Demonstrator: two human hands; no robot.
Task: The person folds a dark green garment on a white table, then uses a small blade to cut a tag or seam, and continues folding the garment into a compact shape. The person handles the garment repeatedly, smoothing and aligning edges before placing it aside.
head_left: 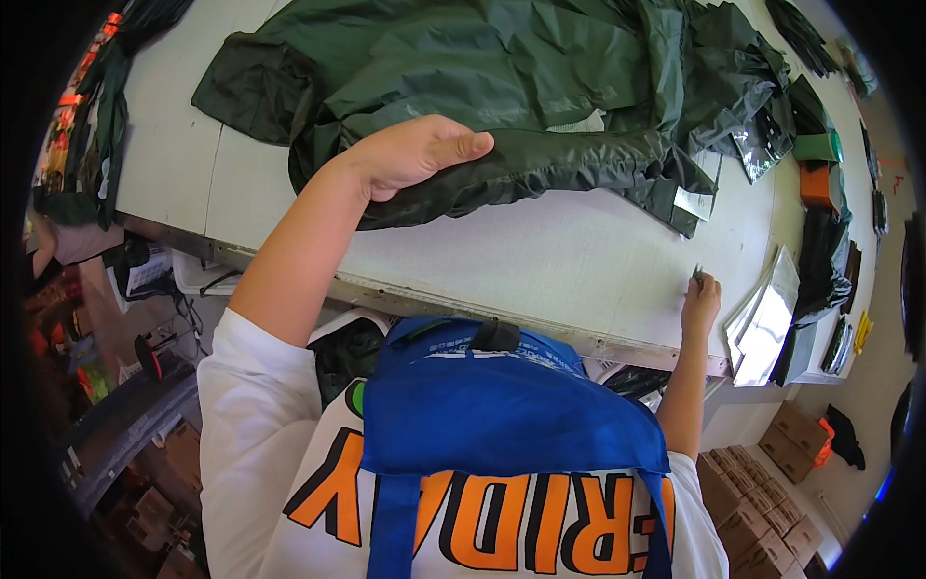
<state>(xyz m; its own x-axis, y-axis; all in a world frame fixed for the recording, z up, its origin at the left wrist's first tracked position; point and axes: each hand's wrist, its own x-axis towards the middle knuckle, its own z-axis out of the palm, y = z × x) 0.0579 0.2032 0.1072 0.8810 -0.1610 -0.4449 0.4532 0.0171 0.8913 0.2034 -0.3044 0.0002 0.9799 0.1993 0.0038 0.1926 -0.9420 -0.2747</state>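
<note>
A dark green, shiny garment [502, 68] lies spread and creased over the far half of the white table. My left hand [420, 154] grips its near, folded-over edge, thumb stretched along the top and fingers hidden in the cloth. A small white label [581, 123] shows on the fabric just beyond that fold. Off to the right, close to the table's front edge, my right hand [702, 294] is closed round a small dark tool with a pointed tip [697, 274]. Most of that tool is covered by the fingers, so its kind is unclear.
Clear plastic bags [764, 323] lie at the table's right end, near an orange box [818, 183] and a green tape roll [820, 147]. Dark garments hang over the far left. Brown cartons [762, 511] are stacked on the floor at right. Another person's arm [43, 246] shows at left.
</note>
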